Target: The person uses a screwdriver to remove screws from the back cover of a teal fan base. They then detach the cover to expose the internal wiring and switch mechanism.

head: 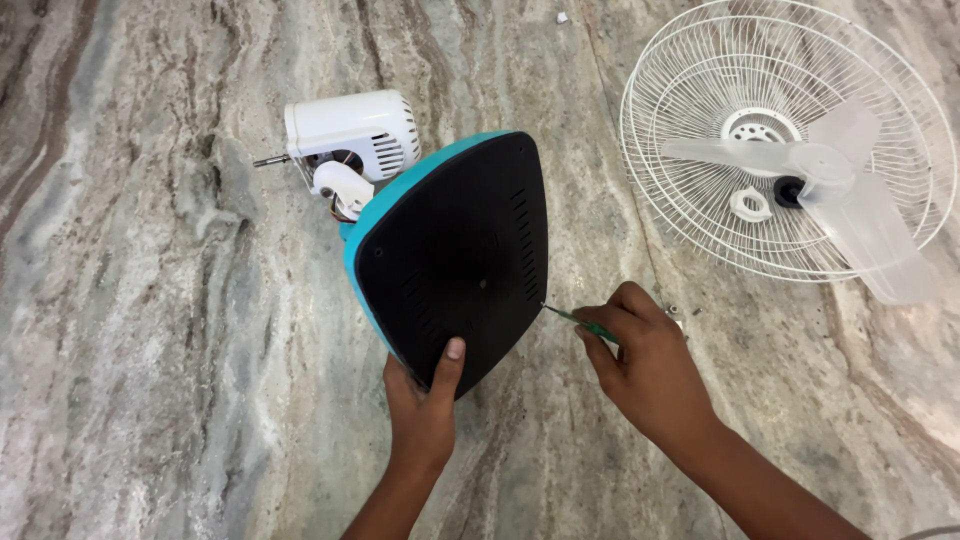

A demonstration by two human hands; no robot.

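Note:
A fan base (455, 250) lies tipped on its side on the marble floor, its black underside facing up and a blue shell around the rim. The white motor housing (350, 130) sticks out behind it, shaft pointing left. My left hand (425, 405) grips the base's near edge, thumb on the black plate. My right hand (645, 365) holds a green-handled screwdriver (575, 320), with the tip at the right edge of the black plate.
A white wire fan guard (700, 215) lies on the floor at the upper right, with a translucent fan blade (845, 190) and a small white ring nut (750, 205) resting in it. Small screws (675, 312) lie beside my right hand.

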